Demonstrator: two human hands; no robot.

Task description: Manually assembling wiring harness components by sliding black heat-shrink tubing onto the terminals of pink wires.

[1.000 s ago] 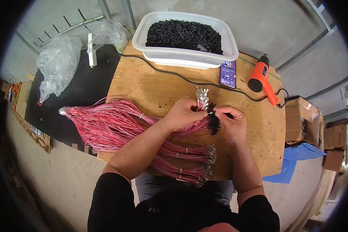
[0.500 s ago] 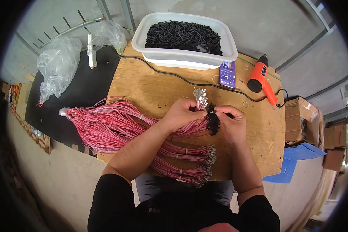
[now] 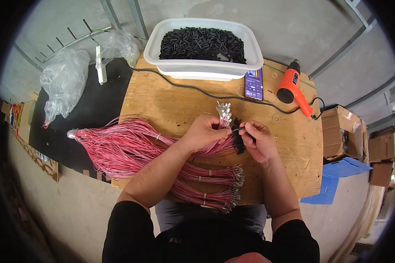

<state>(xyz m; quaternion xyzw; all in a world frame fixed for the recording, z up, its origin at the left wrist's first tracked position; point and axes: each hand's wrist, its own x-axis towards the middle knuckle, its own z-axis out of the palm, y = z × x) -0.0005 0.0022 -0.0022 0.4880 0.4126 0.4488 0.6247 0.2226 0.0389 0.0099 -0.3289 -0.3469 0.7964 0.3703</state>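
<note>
My left hand (image 3: 207, 134) grips a bundle of thin pink-and-white wires; its bare silvery terminals (image 3: 224, 113) stick up above my thumb. One wire end reaches out from that grip toward my right hand (image 3: 260, 139). There my thumb and forefinger pinch a short black sleeve (image 3: 242, 128) against the wire's tip; whether the sleeve is over the terminal is too small to tell. Just beneath, between the hands, hangs a cluster of black-sleeved wire ends (image 3: 238, 142). The long pink wire bundle (image 3: 114, 147) spreads left over the table, with tied wire bunches (image 3: 206, 196) near my body.
A white tub (image 3: 204, 70) of black sleeves (image 3: 202, 44) stands at the table's back. Right of it lie a phone (image 3: 253, 85) and an orange heat gun (image 3: 289, 85). A black cable (image 3: 197, 91) crosses the wooden table (image 3: 289, 175). Plastic bags (image 3: 66, 83) lie at far left.
My right hand has turned, its fingers curling in more, and the black sleeve now shows at its fingertips. My left hand keeps its grip on the wires. The whole view has shifted slightly.
</note>
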